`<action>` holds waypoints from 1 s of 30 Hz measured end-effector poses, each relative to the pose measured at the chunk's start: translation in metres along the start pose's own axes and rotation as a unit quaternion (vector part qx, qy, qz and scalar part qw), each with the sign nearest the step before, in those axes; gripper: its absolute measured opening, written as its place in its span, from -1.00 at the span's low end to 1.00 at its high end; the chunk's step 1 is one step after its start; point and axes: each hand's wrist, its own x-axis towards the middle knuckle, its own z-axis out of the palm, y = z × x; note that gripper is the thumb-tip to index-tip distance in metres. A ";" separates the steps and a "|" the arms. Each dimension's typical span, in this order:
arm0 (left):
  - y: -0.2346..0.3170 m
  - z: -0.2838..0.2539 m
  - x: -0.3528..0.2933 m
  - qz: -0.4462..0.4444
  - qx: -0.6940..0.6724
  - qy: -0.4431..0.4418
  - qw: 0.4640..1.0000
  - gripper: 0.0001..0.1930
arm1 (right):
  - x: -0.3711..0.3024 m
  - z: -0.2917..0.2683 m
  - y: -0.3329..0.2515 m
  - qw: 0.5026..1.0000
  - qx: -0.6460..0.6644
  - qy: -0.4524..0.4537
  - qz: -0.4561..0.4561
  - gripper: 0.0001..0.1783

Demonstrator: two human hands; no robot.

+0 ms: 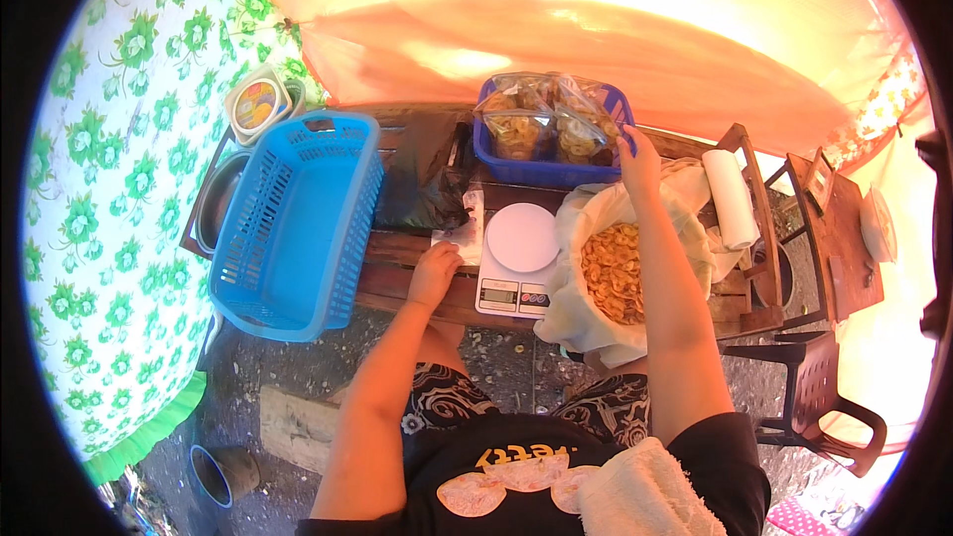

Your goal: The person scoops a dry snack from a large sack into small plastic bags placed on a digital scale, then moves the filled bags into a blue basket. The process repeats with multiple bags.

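Observation:
My left hand [435, 275] is at the table's near edge, its fingers closed on the lower end of a small clear plastic bag [473, 235]. Farther off, my right hand [638, 156] grips the right rim of a dark blue basket [551, 173]. Several clear bags of yellow chips [518, 135] stand in that basket. Between my arms sits a white kitchen scale [522, 241] with nothing on its round plate. Under my right forearm, a cloth-lined container [574, 306] holds loose golden chips [609, 273], partly hidden by the arm.
A light blue basket [303, 228] stands at the left, beside black plastic [429, 167]. Lidded tubs [260, 104] and a metal pot [220, 201] are behind it. A paper roll [730, 199] lies at the right. A dark plastic chair [819, 402] and bucket [224, 474] are on the ground.

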 end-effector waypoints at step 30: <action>0.233 -0.080 -0.017 -0.132 -0.369 -0.220 0.893 -0.86 | -0.241 -0.116 -0.113 0.882 0.289 -0.366 0.060 -0.70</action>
